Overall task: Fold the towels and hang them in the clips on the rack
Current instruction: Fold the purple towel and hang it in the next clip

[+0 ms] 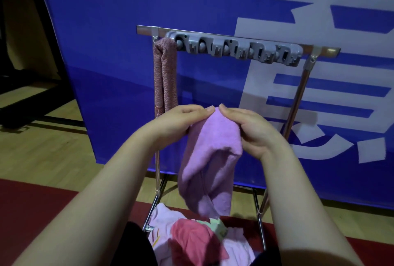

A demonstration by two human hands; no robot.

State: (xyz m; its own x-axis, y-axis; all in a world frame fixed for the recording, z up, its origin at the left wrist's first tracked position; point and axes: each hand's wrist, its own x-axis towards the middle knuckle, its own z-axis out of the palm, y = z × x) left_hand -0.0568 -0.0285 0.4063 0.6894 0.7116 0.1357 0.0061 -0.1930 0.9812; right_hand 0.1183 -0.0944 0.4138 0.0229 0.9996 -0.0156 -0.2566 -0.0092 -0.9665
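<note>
A lilac towel hangs folded lengthwise between my hands in front of the rack. My left hand pinches its top edge from the left, and my right hand grips the top from the right. Behind stands the metal rack with a grey clip bar across its top rail. A reddish speckled towel hangs folded from the leftmost clip. The other clips hold nothing.
A heap of towels lies at the rack's foot: a red one, pale pink ones and a light green one. A blue banner stands right behind the rack. Wooden floor and red mat spread to the left.
</note>
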